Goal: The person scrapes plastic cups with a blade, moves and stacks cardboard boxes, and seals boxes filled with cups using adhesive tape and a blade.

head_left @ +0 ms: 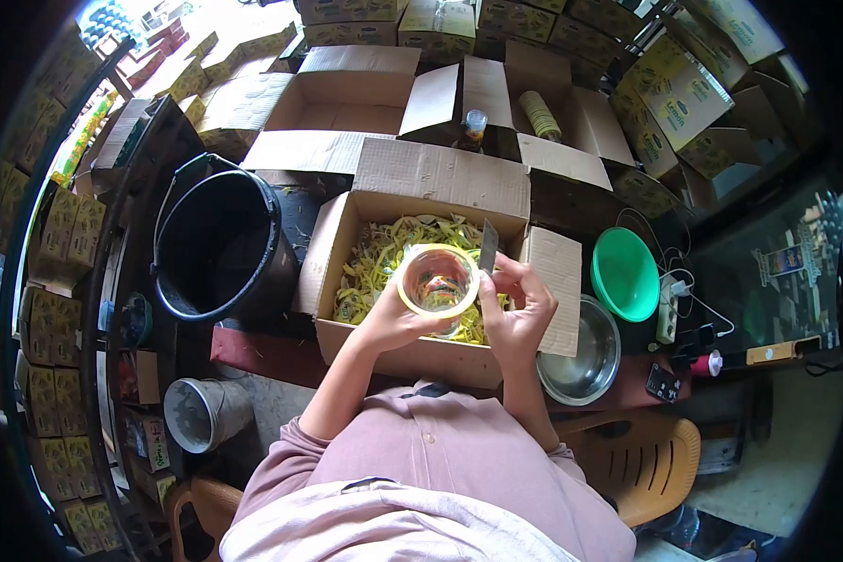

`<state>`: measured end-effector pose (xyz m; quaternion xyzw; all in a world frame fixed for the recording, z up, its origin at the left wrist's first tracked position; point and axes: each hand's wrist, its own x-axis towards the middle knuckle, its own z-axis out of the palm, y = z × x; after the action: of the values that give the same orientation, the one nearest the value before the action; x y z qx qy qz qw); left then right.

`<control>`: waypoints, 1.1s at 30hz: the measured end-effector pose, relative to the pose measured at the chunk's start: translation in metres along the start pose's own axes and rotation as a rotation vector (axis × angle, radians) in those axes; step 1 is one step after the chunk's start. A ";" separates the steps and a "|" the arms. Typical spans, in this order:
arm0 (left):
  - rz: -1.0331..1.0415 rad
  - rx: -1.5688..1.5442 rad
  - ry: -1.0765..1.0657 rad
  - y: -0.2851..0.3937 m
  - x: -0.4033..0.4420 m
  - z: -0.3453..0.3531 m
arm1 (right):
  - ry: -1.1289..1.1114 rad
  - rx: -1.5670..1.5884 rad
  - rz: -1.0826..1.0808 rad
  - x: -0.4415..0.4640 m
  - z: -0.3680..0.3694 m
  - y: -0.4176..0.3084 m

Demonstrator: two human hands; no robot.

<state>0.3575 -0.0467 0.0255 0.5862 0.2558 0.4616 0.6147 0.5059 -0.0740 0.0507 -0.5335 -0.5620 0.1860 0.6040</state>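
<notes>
the cup (440, 281) is held over the box (407, 360), clamped in the grip of the left hand (390, 321). the knife (489, 245) is pinched in the right hand's grip (523, 318), its blade just beside the rim. work at the rim seems in hand; a steady cup and light blade control are called for. yellow strips (370, 262) are held in the box.

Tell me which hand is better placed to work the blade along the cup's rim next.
Probably your right hand: it holds the blade close beside the rim, while your left hand holds the cup.

Carton (412, 358) open above, bucket (276, 281) left, basin (601, 373) right
</notes>
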 end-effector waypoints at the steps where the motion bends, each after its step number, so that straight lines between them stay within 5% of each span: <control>1: -0.026 -0.053 0.023 0.001 0.000 0.001 | -0.005 0.054 0.070 -0.001 -0.001 0.003; 4: -0.039 -0.195 0.014 -0.008 0.001 -0.009 | -0.025 0.142 0.234 -0.003 -0.012 0.024; 8: -0.164 -0.779 0.010 -0.007 0.000 -0.018 | 0.045 -0.038 0.355 -0.020 -0.039 0.062; 16: -0.145 -0.863 0.097 -0.016 -0.003 -0.029 | -0.010 -0.263 0.481 -0.086 -0.074 0.125; 24: 0.177 -0.440 0.302 0.031 -0.013 -0.073 | 0.030 -0.532 0.371 -0.088 -0.067 0.108; 28: 0.249 -0.496 0.490 0.042 -0.036 -0.127 | 0.122 -0.652 0.334 -0.093 -0.067 0.110; 30: 0.281 -0.616 0.600 0.050 -0.046 -0.152 | 0.200 -0.795 0.229 -0.089 -0.057 0.095; 33: 0.246 -1.289 0.509 0.044 -0.066 -0.200 | 0.240 -0.748 0.126 -0.074 -0.020 0.071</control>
<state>0.1451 -0.0116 0.0163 0.0036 -0.0012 0.7101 0.7041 0.5276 -0.1178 -0.0415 -0.7680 -0.4827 -0.0584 0.4168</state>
